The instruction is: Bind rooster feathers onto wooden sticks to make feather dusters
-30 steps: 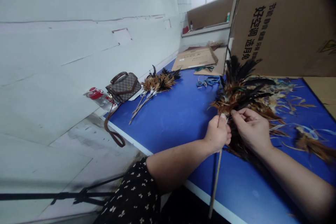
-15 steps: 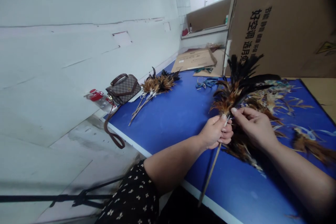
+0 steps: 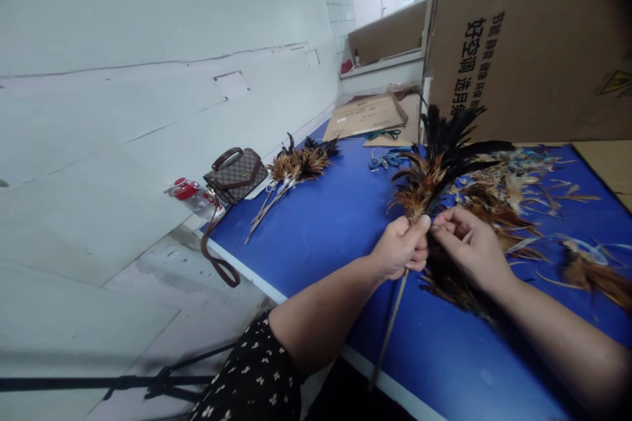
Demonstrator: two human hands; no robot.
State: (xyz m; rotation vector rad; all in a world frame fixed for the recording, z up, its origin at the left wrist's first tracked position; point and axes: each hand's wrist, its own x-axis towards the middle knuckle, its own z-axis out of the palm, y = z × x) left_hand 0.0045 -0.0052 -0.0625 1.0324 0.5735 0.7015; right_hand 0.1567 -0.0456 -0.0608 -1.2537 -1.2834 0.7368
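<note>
My left hand is wrapped round the thin stick of a feather duster, just below its brown and black feathers. The bare end of the stick slants down past the table edge. Close to the right of my left thumb, my right hand is pinched; whatever its fingertips hold is too small to make out. Behind and below the right hand lie loose brown and black feathers. Paler loose feathers spread over the blue table.
Several finished-looking feather dusters lie at the table's left side. Near them are a patterned handbag and a plastic bottle. Blue ties and flat cardboard lie farther back. A large cardboard box stands behind the feathers.
My right fingertips have come slightly down and away from the feather base, still pinched. The left hand keeps its grip on the duster. The whole view has shifted slightly.
</note>
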